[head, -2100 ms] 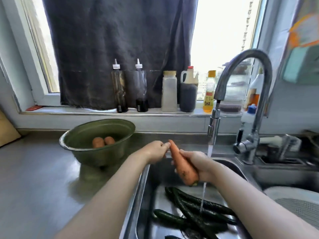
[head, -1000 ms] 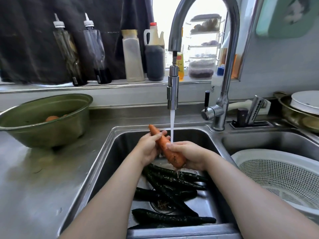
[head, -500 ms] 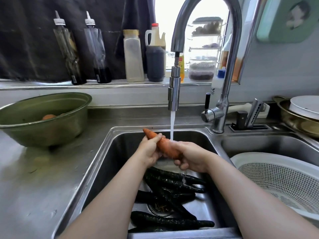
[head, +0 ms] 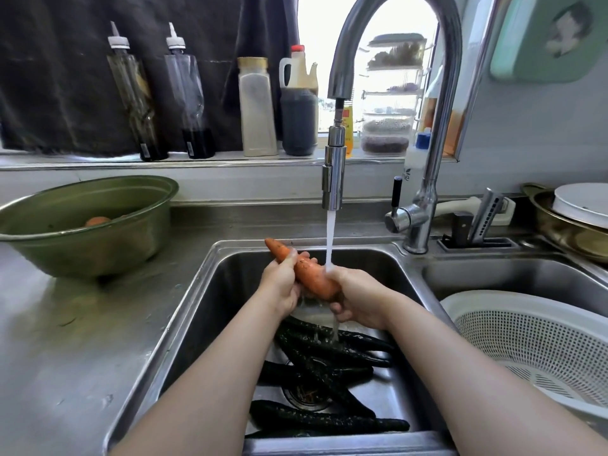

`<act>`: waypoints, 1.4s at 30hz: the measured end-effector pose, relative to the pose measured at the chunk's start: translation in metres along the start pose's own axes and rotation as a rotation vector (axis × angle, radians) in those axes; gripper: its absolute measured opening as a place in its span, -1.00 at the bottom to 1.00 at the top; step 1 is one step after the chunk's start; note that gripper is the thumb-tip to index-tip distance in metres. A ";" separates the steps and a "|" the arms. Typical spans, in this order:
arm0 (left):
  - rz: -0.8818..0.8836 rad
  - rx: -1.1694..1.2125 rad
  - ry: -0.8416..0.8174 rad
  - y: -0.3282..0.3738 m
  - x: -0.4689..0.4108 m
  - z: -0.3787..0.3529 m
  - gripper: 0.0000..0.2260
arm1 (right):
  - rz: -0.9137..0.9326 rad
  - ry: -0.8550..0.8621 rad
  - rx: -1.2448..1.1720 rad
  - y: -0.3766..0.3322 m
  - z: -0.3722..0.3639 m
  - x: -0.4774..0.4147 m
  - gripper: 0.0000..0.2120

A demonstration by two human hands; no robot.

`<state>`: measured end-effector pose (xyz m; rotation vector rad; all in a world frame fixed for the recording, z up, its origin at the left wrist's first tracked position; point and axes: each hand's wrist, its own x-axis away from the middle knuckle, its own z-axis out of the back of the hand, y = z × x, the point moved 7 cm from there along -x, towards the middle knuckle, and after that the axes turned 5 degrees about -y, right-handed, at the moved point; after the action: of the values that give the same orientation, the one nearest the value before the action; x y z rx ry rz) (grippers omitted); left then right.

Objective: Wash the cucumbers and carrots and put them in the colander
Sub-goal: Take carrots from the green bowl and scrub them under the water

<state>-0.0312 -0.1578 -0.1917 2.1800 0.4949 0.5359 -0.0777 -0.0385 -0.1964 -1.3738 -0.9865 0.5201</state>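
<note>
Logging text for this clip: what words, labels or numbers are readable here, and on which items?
"ne": the end of a word on the white bottle; the rest is cut off.
Yellow bottle label: blurred, unreadable.
Sticker on the left squeeze bottle: too small to read.
Sticker on the right squeeze bottle: too small to read.

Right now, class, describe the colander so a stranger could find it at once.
Start at the tall curved tap over the double sink. The colander sits in the right basin. It alone is white plastic dotted with holes, unlike the solid green bowl on the counter.
</note>
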 end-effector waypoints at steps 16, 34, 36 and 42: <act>-0.012 -0.003 -0.058 0.006 0.006 -0.006 -0.56 | 0.081 0.212 0.024 -0.009 0.009 0.005 -0.66; -0.064 -0.040 -0.029 0.000 0.008 -0.020 -0.72 | -0.051 0.302 0.026 -0.004 0.018 0.011 -0.66; -0.101 -0.005 -0.005 0.004 0.008 -0.017 -0.82 | -0.036 0.163 0.000 -0.004 0.008 0.009 -0.65; -0.089 0.038 0.001 0.009 0.010 -0.013 -0.85 | -0.053 0.276 0.102 -0.004 0.007 0.008 -0.61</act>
<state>-0.0280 -0.1501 -0.1749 2.1824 0.6038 0.4826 -0.0800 -0.0285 -0.1913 -1.2847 -0.7591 0.3252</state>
